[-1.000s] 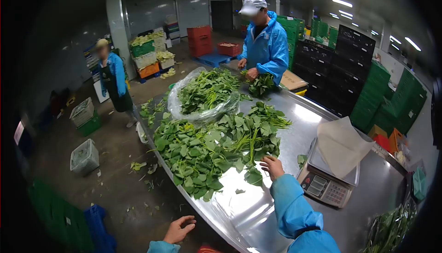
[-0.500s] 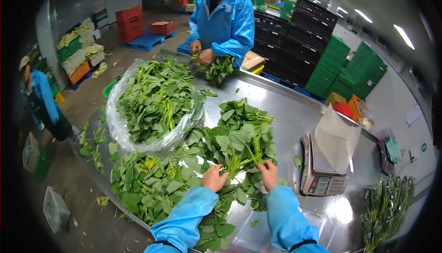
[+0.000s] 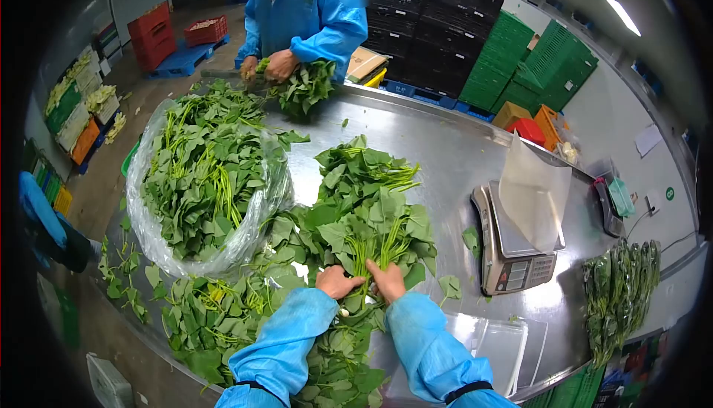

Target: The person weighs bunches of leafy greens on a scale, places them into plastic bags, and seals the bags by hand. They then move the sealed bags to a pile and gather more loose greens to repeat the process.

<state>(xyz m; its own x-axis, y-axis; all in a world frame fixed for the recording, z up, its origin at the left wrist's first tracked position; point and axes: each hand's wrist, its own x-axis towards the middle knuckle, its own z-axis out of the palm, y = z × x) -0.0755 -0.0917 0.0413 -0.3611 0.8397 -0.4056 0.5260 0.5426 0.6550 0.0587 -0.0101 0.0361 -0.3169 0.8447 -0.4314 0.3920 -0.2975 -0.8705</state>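
A bunch of leafy green stems (image 3: 371, 248) lies on the metal table, its stalks pointing towards me. Around the left side of the stalks my left hand (image 3: 339, 282) is closed. My right hand (image 3: 387, 280) grips the same stalks from the right, thumb and fingers pinched near their lower ends. Just beyond is another pile of leafy stems (image 3: 364, 170). Loose greens (image 3: 223, 319) spread to the left of my hands and below my forearms. A clear plastic bag (image 3: 148, 237), rolled open and full of greens, sits at the left.
A weighing scale (image 3: 512, 271) with a translucent sheet stands right of my hands. Packed bags of greens (image 3: 620, 296) lie at the right edge, and clear plastic sheets (image 3: 497, 345) nearer me. Across the table, a person in a blue jacket (image 3: 304, 7) holds a bunch of greens (image 3: 304, 85).
My hands have come closer together and both grip the stalks. The bunch now lies gathered, stalks towards me. My view has shifted to the right and down.
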